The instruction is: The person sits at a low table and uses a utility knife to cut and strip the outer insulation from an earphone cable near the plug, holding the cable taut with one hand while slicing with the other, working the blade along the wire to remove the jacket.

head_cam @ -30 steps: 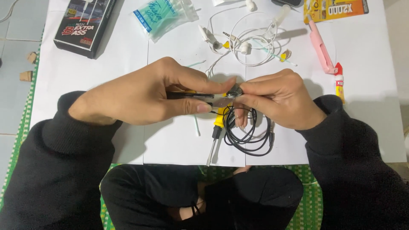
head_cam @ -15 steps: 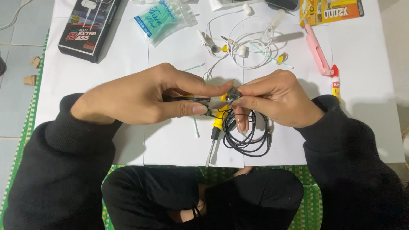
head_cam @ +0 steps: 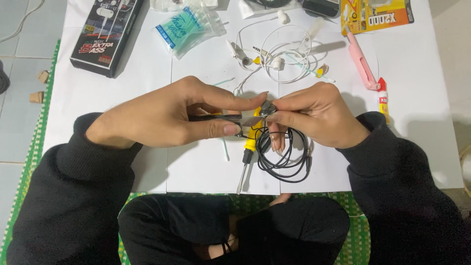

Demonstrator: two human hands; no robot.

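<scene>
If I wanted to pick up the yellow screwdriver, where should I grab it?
Probably by the yellow screwdriver's thick handle, coming from the left. Its thin metal shaft points toward the person, and the coiled black cable crowds the right side. The left hand and right hand hover over the handle's top, so reach lower on it.

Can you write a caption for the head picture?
Left hand with tweezers, right hand pinching an earbud.

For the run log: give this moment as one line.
left hand: holds tweezers | right hand: pinches earbud | screwdriver, black cable beneath
</scene>
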